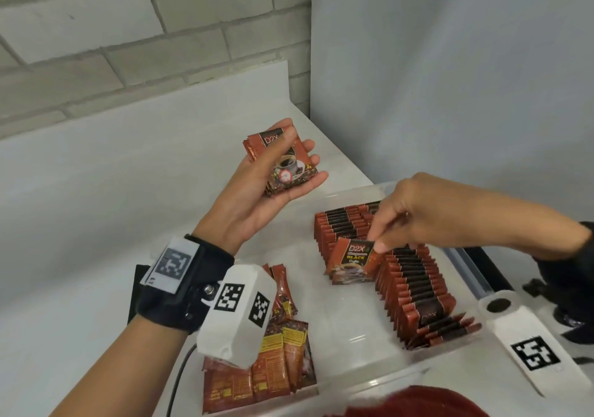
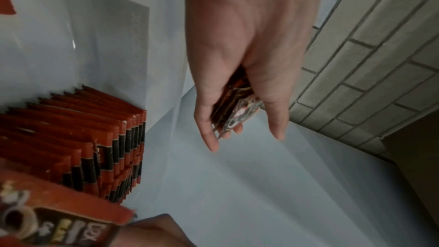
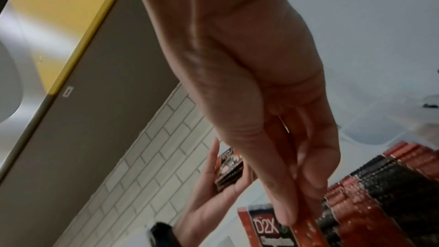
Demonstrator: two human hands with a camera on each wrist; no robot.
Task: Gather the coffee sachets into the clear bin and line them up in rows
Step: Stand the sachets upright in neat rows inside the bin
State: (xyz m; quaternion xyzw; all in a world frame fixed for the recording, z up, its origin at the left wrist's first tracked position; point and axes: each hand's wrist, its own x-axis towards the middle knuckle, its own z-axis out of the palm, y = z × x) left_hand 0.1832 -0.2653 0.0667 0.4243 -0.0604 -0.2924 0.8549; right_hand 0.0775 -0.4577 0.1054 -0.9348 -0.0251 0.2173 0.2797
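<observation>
Pinching one coffee sachet (image 1: 352, 264) by its top edge between thumb and fingertips, the right hand (image 1: 418, 217) is holding it upright inside the clear bin (image 1: 360, 381), just beside the rows (image 1: 414, 291) of standing sachets. Meanwhile the left hand (image 1: 273, 175), palm up above the white counter (image 1: 96, 191), is cradling a small stack of sachets (image 1: 283, 162) under a curled thumb. Most sachets are already standing in two rows, so the job is looking well advanced, though the held ones and a loose flat pile (image 1: 276, 362) at the bin's near corner are waiting to be lined up.

Left hand (image 1: 257, 191) palm-up, cupped; right hand (image 1: 414, 217) fingers (image 1: 381, 246) pinched downward.
</observation>
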